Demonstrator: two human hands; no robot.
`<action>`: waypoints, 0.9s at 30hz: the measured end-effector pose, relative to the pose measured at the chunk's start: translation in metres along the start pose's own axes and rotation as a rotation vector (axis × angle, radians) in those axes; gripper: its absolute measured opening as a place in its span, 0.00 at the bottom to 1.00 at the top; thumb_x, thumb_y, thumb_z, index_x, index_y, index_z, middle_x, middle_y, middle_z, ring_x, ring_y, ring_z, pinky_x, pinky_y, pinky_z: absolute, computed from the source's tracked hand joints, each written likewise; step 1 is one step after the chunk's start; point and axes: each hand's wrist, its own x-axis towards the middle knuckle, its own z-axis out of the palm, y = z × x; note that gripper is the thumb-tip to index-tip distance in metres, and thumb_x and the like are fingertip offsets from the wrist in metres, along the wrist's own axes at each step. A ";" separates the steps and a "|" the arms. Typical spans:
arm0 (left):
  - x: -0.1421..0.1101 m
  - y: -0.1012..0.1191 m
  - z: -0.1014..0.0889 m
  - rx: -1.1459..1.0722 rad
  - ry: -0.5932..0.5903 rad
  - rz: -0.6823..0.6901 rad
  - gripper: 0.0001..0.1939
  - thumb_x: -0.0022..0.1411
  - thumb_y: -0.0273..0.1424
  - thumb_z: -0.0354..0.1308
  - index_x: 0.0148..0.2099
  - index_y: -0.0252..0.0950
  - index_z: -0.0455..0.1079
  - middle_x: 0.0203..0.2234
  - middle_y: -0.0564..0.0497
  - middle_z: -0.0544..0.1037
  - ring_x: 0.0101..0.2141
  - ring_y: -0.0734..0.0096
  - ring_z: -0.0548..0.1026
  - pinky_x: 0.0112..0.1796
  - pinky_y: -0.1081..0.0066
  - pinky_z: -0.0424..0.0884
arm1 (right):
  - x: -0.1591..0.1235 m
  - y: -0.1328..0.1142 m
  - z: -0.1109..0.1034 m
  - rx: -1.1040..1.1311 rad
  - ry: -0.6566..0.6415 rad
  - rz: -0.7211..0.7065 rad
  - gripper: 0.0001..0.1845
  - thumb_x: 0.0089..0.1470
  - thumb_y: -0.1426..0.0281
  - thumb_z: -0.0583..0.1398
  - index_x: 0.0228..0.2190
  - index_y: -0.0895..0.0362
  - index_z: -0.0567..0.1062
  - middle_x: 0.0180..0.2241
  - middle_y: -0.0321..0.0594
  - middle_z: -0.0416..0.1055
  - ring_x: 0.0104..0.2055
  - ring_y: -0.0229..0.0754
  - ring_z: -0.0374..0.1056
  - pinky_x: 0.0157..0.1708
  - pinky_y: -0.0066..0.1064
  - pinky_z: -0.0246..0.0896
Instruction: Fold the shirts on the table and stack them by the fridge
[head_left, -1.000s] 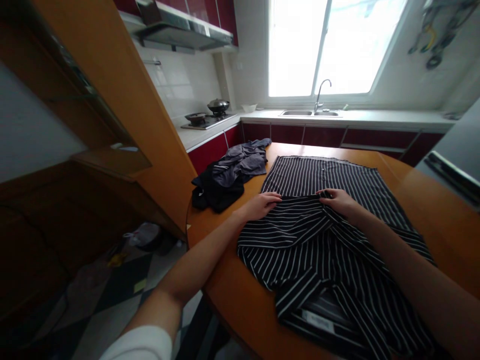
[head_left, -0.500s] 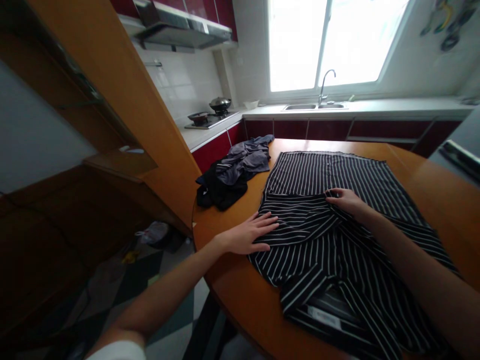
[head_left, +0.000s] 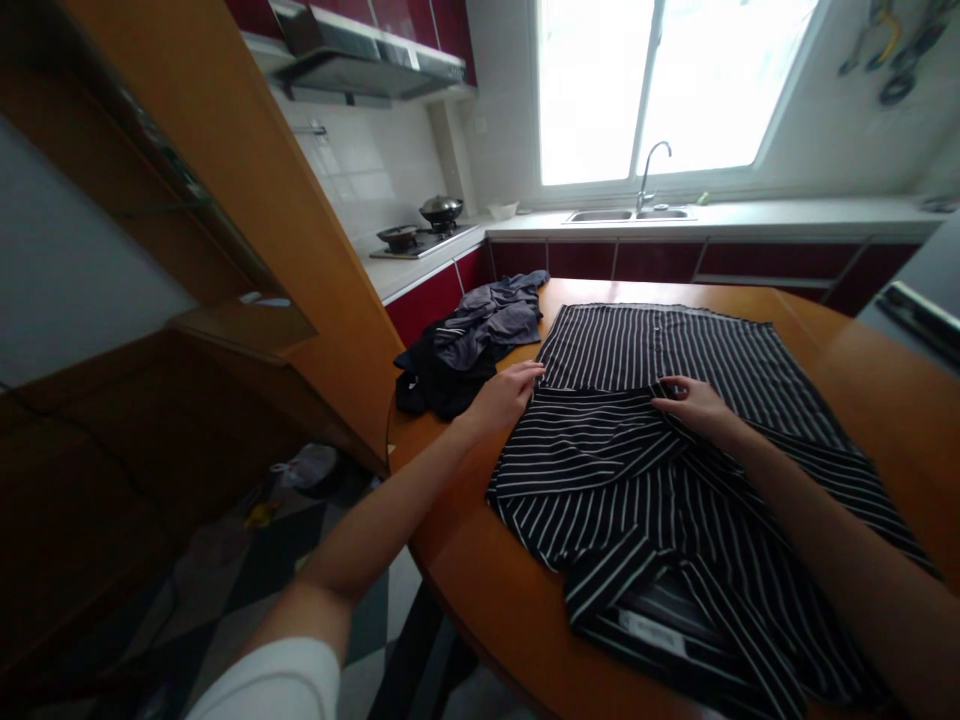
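A black shirt with white stripes [head_left: 600,345] lies spread on the wooden table, its collar and label towards me. One sleeve [head_left: 577,435] is folded across the body, so its stripes run crosswise. My right hand [head_left: 697,408] pinches the cuff end of that sleeve near the shirt's middle. At the shirt's left edge, my left hand [head_left: 504,398] has its fingers drawn together on the cloth, by the upper corner of the folded sleeve. The thumb of the left hand is mostly hidden.
A pile of dark grey and black clothes [head_left: 480,335] lies at the left of the wooden table [head_left: 465,530]. Behind are a sink [head_left: 600,215], a stove with a lidded wok [head_left: 441,209] and a counter. An orange wooden partition [head_left: 300,220] rises at the left.
My left hand has moved away from me along the shirt's left edge, from lying flat with fingers spread to fingers closed together at the edge. My right hand has stayed at the cuff.
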 end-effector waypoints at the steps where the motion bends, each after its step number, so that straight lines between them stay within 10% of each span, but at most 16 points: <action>1: 0.009 -0.006 0.008 0.030 -0.011 -0.035 0.19 0.71 0.27 0.47 0.57 0.37 0.74 0.54 0.45 0.76 0.56 0.62 0.72 0.59 0.63 0.64 | 0.001 0.001 0.001 -0.001 0.003 -0.003 0.30 0.45 0.68 0.71 0.51 0.64 0.77 0.36 0.49 0.79 0.37 0.48 0.76 0.37 0.35 0.72; 10: 0.024 -0.062 0.036 0.071 -0.149 -0.190 0.14 0.71 0.33 0.51 0.49 0.44 0.79 0.45 0.48 0.70 0.51 0.60 0.68 0.57 0.56 0.60 | 0.002 0.013 0.014 0.089 -0.024 -0.188 0.29 0.48 0.74 0.66 0.53 0.62 0.74 0.36 0.45 0.80 0.37 0.46 0.78 0.43 0.38 0.73; 27: 0.022 -0.040 0.037 0.272 -0.104 -0.226 0.12 0.70 0.31 0.52 0.49 0.40 0.74 0.51 0.44 0.72 0.54 0.54 0.68 0.54 0.52 0.64 | -0.002 0.004 0.015 -0.094 0.045 -0.212 0.31 0.50 0.71 0.66 0.56 0.62 0.72 0.40 0.50 0.79 0.42 0.48 0.76 0.47 0.39 0.69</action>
